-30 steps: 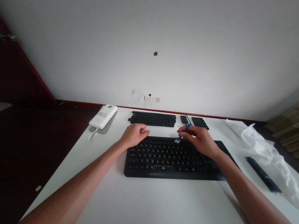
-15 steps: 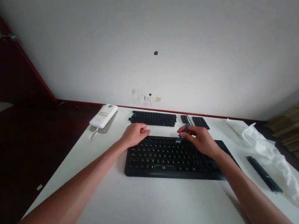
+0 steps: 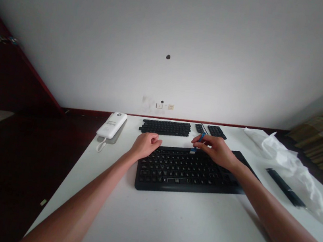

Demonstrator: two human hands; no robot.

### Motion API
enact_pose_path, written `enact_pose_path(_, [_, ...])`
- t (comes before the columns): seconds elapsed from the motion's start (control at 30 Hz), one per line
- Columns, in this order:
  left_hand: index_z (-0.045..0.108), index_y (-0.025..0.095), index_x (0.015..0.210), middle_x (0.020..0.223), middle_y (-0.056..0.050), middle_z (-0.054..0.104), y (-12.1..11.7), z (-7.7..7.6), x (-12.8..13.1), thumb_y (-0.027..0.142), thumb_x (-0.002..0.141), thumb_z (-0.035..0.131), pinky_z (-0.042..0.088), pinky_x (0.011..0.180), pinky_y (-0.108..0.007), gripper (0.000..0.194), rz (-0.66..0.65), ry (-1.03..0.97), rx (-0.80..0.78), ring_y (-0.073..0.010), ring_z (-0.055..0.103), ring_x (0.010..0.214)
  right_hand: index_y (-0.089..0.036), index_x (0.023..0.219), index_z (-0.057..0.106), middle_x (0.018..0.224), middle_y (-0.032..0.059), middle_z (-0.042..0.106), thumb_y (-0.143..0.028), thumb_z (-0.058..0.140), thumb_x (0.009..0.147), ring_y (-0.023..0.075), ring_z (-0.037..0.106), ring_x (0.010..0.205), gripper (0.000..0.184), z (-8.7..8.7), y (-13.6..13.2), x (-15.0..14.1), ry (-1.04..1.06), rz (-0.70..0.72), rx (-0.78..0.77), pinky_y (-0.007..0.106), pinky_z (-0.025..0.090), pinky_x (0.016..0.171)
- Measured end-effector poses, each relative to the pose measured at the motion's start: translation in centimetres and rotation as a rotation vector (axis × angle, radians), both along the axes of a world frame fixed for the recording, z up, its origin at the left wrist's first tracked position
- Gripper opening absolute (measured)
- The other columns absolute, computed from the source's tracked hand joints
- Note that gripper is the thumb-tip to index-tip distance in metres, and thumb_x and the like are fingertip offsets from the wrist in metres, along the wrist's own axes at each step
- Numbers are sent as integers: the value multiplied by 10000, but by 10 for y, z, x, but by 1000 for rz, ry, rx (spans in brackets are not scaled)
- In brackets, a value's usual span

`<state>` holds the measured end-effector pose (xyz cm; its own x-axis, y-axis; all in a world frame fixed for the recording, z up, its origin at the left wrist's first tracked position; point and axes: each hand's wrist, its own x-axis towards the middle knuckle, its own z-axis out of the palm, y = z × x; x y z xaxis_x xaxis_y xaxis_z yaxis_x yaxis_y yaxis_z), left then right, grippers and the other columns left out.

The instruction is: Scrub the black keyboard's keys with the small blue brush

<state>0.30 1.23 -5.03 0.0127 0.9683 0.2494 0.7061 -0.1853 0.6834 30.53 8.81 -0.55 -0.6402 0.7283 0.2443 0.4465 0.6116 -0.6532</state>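
Observation:
A black keyboard base (image 3: 155, 185) with its keycaps off lies on the white table. At its upper left corner rests my left hand (image 3: 146, 144), fingers curled closed; whether anything is inside them is hidden. My right hand (image 3: 216, 151) pinches a small blue brush (image 3: 202, 137), whose pale bristles point down at the top edge of the keyboard base. Behind the base lie removed black keycaps, set out in a large block (image 3: 165, 127), a small group (image 3: 199, 128) and a number-pad block (image 3: 217, 132).
On the left of the table is a white power bank (image 3: 112, 125) with a short cable loop. A crumpled white plastic bag (image 3: 282, 156) lies on the right, beside a dark elongated piece (image 3: 285, 187). The wall (image 3: 114, 50) stands just behind the table.
Almost nothing differs. My right hand and the brush stay at the keyboard's top edge, with at most a very slight shift of the bristles. My left hand keeps its place.

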Motion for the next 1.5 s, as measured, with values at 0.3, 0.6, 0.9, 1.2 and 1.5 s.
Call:
enact_pose_path(0.3, [293, 188, 609, 567, 51, 316, 1, 0, 1, 355, 884, 562, 234, 600, -269, 419, 14, 13, -6, -105, 311, 566, -236, 991, 743, 952, 41, 767, -525, 603, 963, 237, 691, 840, 322, -1, -1, -1, -22, 17, -12, 392, 528, 783])
enact_pose_path(0.6, [281, 189, 615, 570, 50, 322, 0, -1, 0, 357, 884, 560, 236, 603, -264, 422, 11, 4, -4, -107, 307, 573, -229, 984, 748, 956, 36, 772, -498, 596, 980, 226, 696, 846, 309, 1, -2, -1, -23, 28, 7, 374, 522, 787])
enact_pose_path(0.9, [283, 188, 615, 571, 52, 310, 1, -1, 1, 356, 881, 562, 237, 600, -263, 421, 7, 1, 1, -105, 301, 569, -233, 988, 763, 970, 33, 782, -501, 587, 980, 223, 697, 842, 321, 0, -2, -1, -38, 25, 10, 367, 526, 777])
enact_pose_path(1.2, [295, 189, 614, 565, 53, 319, 2, -5, -1, 369, 886, 564, 236, 593, -266, 423, 3, -1, 4, -106, 308, 561, -241, 976, 784, 1005, 41, 796, -507, 580, 983, 242, 725, 902, 335, -1, 0, 0, -27, 44, -5, 381, 543, 813])
enact_pose_path(1.5, [291, 191, 609, 561, 50, 331, 2, -2, 0, 362, 882, 562, 238, 595, -266, 421, 5, 3, 7, -109, 313, 565, -240, 970, 802, 1009, 40, 802, -524, 588, 969, 250, 735, 921, 356, 0, -1, -1, -20, 43, -38, 381, 554, 830])
